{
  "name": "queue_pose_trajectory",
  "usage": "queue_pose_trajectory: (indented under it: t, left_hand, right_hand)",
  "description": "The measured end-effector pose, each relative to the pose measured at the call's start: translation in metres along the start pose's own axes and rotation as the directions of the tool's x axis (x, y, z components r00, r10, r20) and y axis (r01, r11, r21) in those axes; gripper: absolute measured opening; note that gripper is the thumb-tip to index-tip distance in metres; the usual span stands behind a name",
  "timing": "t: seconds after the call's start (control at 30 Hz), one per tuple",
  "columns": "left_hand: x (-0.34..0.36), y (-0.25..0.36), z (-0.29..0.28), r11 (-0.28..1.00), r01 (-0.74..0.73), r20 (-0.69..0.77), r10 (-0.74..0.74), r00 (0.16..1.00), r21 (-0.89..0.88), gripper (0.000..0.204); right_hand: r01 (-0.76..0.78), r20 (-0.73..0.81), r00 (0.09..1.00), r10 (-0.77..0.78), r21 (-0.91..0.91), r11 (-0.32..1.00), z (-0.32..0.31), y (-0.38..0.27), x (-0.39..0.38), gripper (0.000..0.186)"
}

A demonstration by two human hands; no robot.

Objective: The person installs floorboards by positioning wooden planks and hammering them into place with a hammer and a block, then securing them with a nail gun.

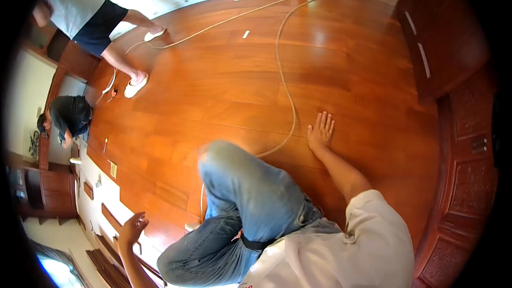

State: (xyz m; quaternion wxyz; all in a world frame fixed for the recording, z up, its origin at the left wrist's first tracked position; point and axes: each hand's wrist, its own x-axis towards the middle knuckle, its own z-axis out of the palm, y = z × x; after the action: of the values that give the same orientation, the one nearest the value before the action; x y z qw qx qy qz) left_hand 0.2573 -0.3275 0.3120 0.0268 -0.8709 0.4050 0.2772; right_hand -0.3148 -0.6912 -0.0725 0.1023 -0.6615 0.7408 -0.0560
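Observation:
My right hand (321,131) lies flat on the reddish-brown wooden floor (234,101), fingers stretched out and holding nothing. To its left, a long beige cord (286,88) curves across the boards toward my knee. My left hand (133,228) is raised at the lower left, its fingers loosely bent and apart, with nothing visible in them. Near it are a white strip of uncovered floor (118,208) and a loose brown floorboard (110,216). I sit on the floor with my legs folded in front of me.
A standing person (90,16) in white slippers is at the far left; another person (72,114) bends low beside the wall. Several stacked boards (101,269) lie lower left. A small yellowish block (113,169) sits at the floor's edge. Carved dark red cabinets (466,181) line the right.

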Motion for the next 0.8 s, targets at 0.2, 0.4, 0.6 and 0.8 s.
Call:
queue_pose_trajectory:
  t: [0.2,0.4,0.6,0.8]
  left_hand:
    - [0.158,0.057,-0.034,0.962,-0.117,0.122,0.089,0.989,0.245,0.056]
    - [0.367,0.244,-0.032,0.871,-0.386,-0.037,0.415,0.909,0.304,0.049]
    - [0.540,0.468,0.080,0.774,-0.628,-0.310,0.618,0.722,0.082,0.030]
    - [0.614,0.626,0.180,0.837,-0.547,-0.477,0.487,0.731,0.016,0.047]
  right_hand:
    - [0.110,-0.204,0.976,-0.074,0.171,0.979,-0.001,0.022,0.073,0.059]
    - [-0.057,-0.303,0.947,0.109,0.175,0.983,-0.033,0.028,0.222,0.056]
    - [-0.189,-0.243,0.950,0.198,0.060,0.980,-0.032,0.017,0.220,0.055]
    - [-0.138,-0.268,0.954,0.133,0.000,0.990,-0.033,0.025,0.203,0.054]
